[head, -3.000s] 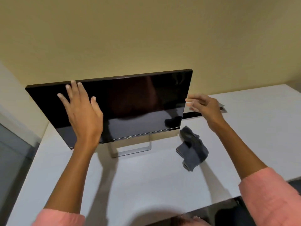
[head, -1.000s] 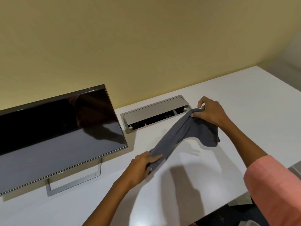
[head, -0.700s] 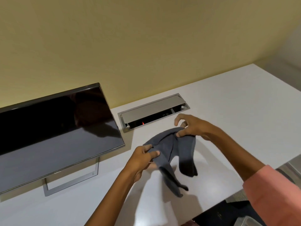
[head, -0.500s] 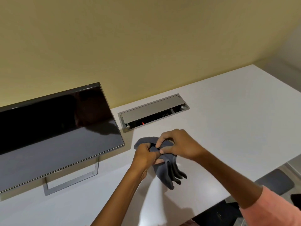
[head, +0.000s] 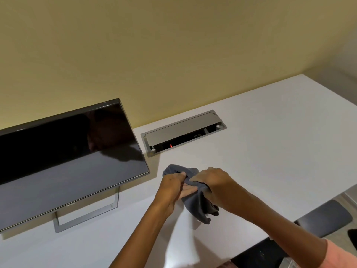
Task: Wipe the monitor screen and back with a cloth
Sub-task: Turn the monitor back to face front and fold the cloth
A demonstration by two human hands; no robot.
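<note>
Both hands hold a bunched grey cloth (head: pixel 201 204) above the white desk (head: pixel 270 151), right of the Dell monitor (head: pixel 63 161). The left hand (head: pixel 172 187) pinches its upper fold; the right hand (head: pixel 214 181) grips it from the other side, its tail hanging.

This looks like an office or meeting room. A broad, plain white laminate surface (head: pixel 270 132) stands against a bare pale-yellow painted wall (head: pixel 173 45). Set flush into it is a long grey metal cable-and-power box (head: pixel 183 132) with a hinged lid, a small red light glowing inside. A flat black-screened monitor on an open silver metal frame stand (head: pixel 65 161) sits at the left. At the lower right, a dark grey padded chair seat (head: pixel 326 217) is tucked by the edge.
</note>
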